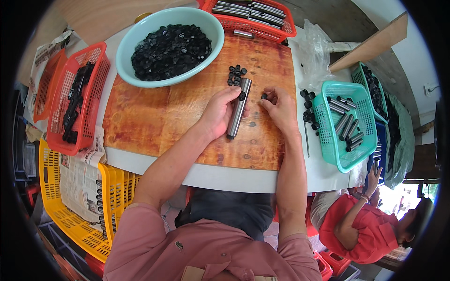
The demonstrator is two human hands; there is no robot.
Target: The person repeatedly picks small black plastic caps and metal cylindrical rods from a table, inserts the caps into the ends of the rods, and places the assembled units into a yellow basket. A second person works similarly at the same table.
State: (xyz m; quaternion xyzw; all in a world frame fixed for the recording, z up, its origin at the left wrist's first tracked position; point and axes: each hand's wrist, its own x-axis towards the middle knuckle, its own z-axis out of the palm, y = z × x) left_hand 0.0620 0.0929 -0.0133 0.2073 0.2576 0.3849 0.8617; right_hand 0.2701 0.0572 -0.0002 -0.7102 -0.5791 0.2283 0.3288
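My left hand [218,112] is wrapped round a shiny metal tube [237,114], held at a slant over the wooden board [187,133]. A black piece sits at the tube's lower end, and a dark round spot shows on its side near my left thumb. To the right of the tube, my right hand [282,110] pinches a small black cap [264,96] between thumb and fingers, apart from the tube. Several loose black caps [237,70] lie on the board just beyond the tube's upper end.
A pale blue basin [123,56] of black caps stands far left. Red baskets [101,70] stand left and at the back, a yellow crate [49,187] lower left. A green basket [323,136] of tubes, loose caps [309,114] and a co-worker [358,227] are right.
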